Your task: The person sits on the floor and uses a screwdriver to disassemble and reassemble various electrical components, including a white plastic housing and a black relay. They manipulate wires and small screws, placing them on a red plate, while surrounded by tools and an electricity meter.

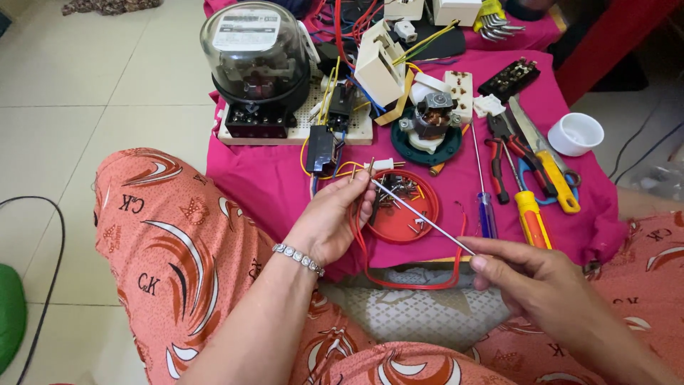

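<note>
Right hand (541,281), at five o'clock, has its grip pinched on a thin metal rod (420,214), aimed at the small part (370,168) grasped by the left hand (329,221). At twelve o'clock the red dish (427,227) keeps screws within reach.

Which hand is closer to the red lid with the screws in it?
The left hand. It is right beside the red lid, touching its left edge. The right hand is lower and off to the right, apart from it.

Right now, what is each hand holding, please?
Left hand: closed on a small metal part, with red wire looping beneath it.
Right hand: closed on a thin screwdriver.
</note>
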